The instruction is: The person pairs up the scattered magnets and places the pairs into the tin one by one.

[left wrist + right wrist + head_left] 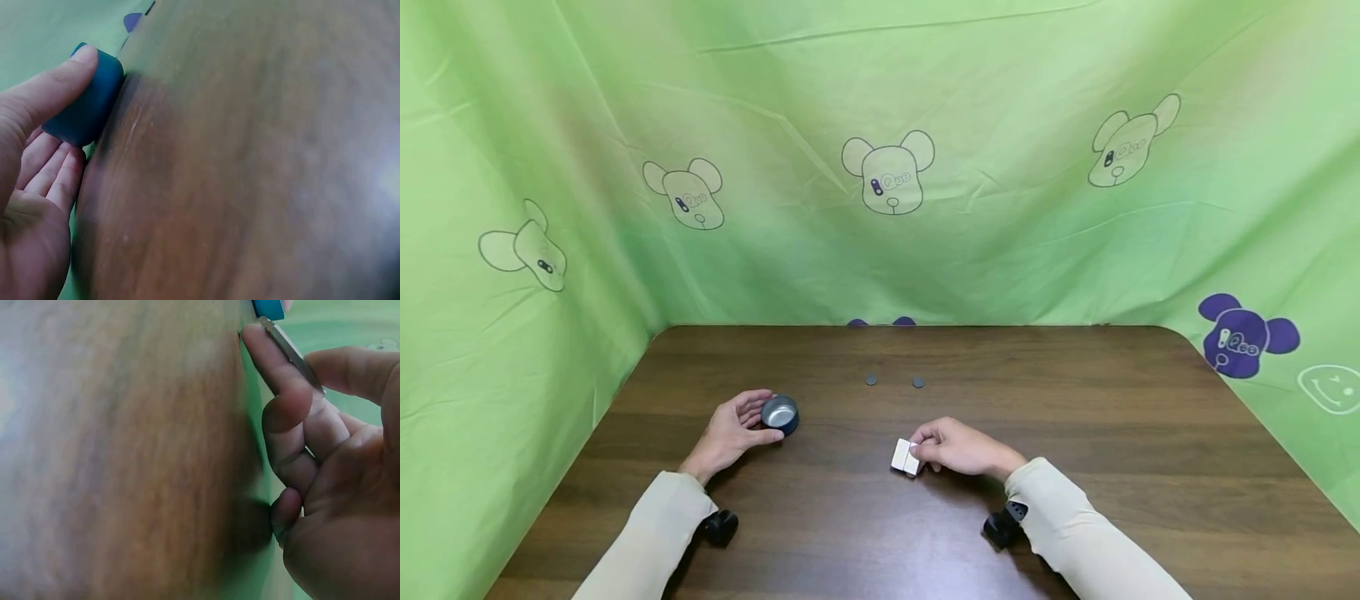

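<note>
My left hand (730, 435) holds a small round dark blue metal bowl (789, 428) with a silvery inside, at the left of the table. The left wrist view shows the thumb along the blue wall (97, 103) and the other fingers on the opposite side. Nearer the middle, my right hand (967, 450) pinches a small white flat square piece (901, 455) with a dark line down its middle. Seen edge-on in the right wrist view, the thin piece (290, 351) sits between thumb and index finger, close over the table; its other fingers are curled.
Two small dark grey discs (871, 380) lie side by side farther back on the brown wooden table (1075, 400). Green cloth (985, 250) with printed bear heads hangs behind and at both sides. A black wrist camera (721, 528) sits at the left sleeve, another (1002, 528) at the right.
</note>
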The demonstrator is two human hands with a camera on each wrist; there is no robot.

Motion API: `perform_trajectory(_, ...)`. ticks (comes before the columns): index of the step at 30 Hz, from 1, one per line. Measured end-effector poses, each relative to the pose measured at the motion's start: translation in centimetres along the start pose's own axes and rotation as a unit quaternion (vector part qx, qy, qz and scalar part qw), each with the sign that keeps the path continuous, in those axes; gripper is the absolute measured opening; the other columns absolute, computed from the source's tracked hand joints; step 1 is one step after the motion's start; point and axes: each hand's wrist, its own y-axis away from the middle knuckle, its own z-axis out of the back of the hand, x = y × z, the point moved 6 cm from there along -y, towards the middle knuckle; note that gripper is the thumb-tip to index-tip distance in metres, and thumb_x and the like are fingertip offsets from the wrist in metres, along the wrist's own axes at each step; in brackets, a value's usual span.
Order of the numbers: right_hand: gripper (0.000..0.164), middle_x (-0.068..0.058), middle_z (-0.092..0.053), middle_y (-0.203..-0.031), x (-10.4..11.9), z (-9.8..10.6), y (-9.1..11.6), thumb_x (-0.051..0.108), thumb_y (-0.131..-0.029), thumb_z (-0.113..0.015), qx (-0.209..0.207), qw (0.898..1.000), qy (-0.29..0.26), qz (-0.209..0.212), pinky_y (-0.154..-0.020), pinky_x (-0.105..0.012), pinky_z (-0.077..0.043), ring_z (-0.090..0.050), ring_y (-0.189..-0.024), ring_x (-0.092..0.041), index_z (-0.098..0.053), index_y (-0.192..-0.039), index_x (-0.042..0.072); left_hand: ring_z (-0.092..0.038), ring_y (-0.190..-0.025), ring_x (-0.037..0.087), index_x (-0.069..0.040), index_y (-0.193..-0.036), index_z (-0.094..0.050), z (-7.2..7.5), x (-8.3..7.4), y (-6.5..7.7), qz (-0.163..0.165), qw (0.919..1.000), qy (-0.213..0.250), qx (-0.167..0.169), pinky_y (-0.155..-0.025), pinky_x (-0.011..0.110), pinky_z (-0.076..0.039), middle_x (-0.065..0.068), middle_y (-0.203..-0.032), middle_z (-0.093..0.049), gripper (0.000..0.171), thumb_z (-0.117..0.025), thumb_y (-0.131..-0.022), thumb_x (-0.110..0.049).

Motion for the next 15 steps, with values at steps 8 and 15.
perform_trajectory(8,0.02,0.0,-0.062,-0.072,-0.03,0.56,-0.21,0.008,-0.095,-0.058,-0.003,0.998,-0.055,-0.016,-0.059,-0.019,-0.041,-0.05,-0.062,-0.009,-0.068,-0.103,-0.008,-0.056,-0.122,0.042,0.013,-0.133,-0.051,-0.02,0.29,-0.2,0.002,1.0,-0.009,0.002,-0.104,0.04,-0.046,0.031,-0.131,-0.057,0.067,-0.084,-0.076,0.004)
perform_trajectory(15,0.027,-0.008,-0.073,-0.087,-0.63,1.06,-0.52,0.01,-0.099,-0.056,0.002,0.993,-0.119,-0.018,-0.062,-0.021,-0.044,-0.054,-0.065,-0.008,-0.064,-0.112,-0.012,-0.058,-0.12,0.04,0.011,-0.133,-0.052,-0.07,0.28,-0.11,0.004,0.9998,-0.02,0.002,-0.104,0.043,-0.046,0.029,-0.131,-0.058,0.067,-0.085,-0.076,0.001)
